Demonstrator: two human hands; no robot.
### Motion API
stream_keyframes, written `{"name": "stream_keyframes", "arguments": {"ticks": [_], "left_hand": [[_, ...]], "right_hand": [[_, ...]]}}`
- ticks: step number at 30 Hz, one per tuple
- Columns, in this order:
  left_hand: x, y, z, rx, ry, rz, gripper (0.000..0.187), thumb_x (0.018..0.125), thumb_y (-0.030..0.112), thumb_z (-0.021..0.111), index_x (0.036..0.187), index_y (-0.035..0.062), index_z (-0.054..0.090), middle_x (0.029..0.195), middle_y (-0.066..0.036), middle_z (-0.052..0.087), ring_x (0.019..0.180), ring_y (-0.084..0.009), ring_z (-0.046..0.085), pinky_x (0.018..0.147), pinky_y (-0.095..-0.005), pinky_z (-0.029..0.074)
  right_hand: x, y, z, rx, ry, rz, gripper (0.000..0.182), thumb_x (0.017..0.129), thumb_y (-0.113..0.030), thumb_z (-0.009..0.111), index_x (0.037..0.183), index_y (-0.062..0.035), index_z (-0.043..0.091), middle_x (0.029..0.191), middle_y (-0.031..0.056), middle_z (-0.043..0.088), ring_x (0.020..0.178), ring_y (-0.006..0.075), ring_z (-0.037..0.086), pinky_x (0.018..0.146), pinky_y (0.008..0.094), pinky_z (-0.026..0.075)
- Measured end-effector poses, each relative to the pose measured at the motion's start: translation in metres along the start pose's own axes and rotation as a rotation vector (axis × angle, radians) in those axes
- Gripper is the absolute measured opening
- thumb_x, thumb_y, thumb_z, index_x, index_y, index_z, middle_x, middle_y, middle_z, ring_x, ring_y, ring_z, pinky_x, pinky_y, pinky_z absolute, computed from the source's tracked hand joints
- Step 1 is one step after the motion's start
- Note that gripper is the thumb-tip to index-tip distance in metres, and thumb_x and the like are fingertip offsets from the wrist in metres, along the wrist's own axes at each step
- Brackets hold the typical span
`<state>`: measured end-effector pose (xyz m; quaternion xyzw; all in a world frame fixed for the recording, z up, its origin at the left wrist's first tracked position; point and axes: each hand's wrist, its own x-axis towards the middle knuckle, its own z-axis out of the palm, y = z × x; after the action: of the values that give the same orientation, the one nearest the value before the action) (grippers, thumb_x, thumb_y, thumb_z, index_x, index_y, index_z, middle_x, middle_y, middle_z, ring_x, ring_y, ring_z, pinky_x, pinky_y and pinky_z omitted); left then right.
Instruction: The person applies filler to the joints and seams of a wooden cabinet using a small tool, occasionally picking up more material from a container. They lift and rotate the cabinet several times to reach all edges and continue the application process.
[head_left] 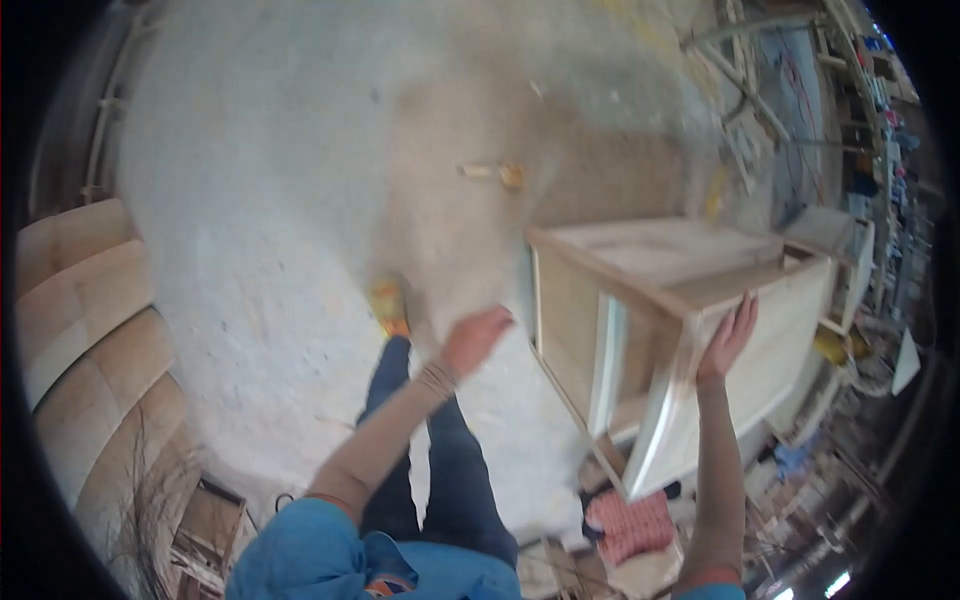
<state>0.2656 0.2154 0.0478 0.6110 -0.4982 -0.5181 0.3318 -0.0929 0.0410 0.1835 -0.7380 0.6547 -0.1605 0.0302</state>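
Observation:
A pale wooden cabinet frame [760, 350] with panelled sides and an open front stands on the floor to my right. My right hand [730, 338] lies against its near upper edge, fingers stretched out along the panel. In front of my legs my left hand [478, 342] hangs in the air over the floor, apart from the cabinet. Motion smears its fingers, and no object shows in it.
A small tool-like yellow and pale piece [492, 174] lies on the concrete floor [250, 250] ahead. Curved wooden panels [95, 300] stack at the left. A red patterned cushion-like item [632, 525] sits below the cabinet. Timber frames [750, 85] and clutter line the right.

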Motion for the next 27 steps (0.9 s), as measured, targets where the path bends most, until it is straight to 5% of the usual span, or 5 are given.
{"name": "stream_keyframes", "arguments": {"ticks": [9, 12, 14, 17, 27], "left_hand": [[-0.040, -0.069, -0.090, -0.299, 0.172, -0.311, 0.014, 0.090, 0.007, 0.065, 0.101, 0.0014, 0.060, 0.090, -0.011, 0.070, 0.086, -0.0211, 0.070, 0.077, -0.0300, 0.053], [-0.040, -0.079, -0.101, -0.297, 0.159, -0.373, 0.014, 0.090, 0.007, 0.065, 0.101, 0.0017, 0.060, 0.090, -0.010, 0.070, 0.086, -0.0194, 0.070, 0.077, -0.0290, 0.053], [-0.039, -0.082, -0.107, -0.295, 0.157, -0.386, 0.013, 0.090, 0.007, 0.066, 0.101, 0.0021, 0.060, 0.090, -0.010, 0.070, 0.085, -0.0190, 0.070, 0.077, -0.0286, 0.053], [-0.036, -0.081, -0.112, -0.302, 0.167, -0.395, 0.014, 0.089, 0.006, 0.067, 0.101, 0.0025, 0.060, 0.088, -0.010, 0.070, 0.083, -0.0187, 0.069, 0.076, -0.0283, 0.053], [-0.008, -0.069, -0.150, -0.216, 0.289, -0.433, 0.016, 0.089, 0.004, 0.067, 0.104, 0.0001, 0.063, 0.090, -0.009, 0.071, 0.082, -0.0126, 0.067, 0.075, -0.0275, 0.053]], "right_hand": [[-0.047, -0.070, 0.013, -0.051, -0.113, 0.212, 0.060, 0.106, -0.039, 0.025, 0.154, -0.0021, 0.023, 0.160, 0.0218, 0.018, 0.148, 0.0347, 0.017, 0.121, 0.0430, 0.014], [-0.071, -0.148, 0.017, -0.093, -0.263, -0.084, 0.065, 0.100, -0.032, 0.048, 0.153, -0.0024, 0.025, 0.159, 0.0221, 0.018, 0.148, 0.0371, 0.017, 0.121, 0.0472, 0.015], [-0.094, -0.145, 0.009, -0.318, -0.853, -0.297, 0.072, 0.091, -0.027, 0.060, 0.153, -0.0054, 0.028, 0.160, 0.0183, 0.020, 0.148, 0.0384, 0.018, 0.119, 0.0550, 0.013], [-0.104, -0.178, 0.027, -0.332, -1.122, -0.522, 0.074, 0.088, -0.026, 0.061, 0.153, -0.0110, 0.029, 0.161, 0.0128, 0.020, 0.149, 0.0390, 0.015, 0.118, 0.0615, 0.008], [0.022, -0.149, 0.015, -0.443, -0.461, -0.184, 0.066, 0.098, -0.038, 0.043, 0.155, -0.0100, 0.023, 0.163, 0.0134, 0.017, 0.149, 0.0411, 0.010, 0.117, 0.0593, 0.003]]}}
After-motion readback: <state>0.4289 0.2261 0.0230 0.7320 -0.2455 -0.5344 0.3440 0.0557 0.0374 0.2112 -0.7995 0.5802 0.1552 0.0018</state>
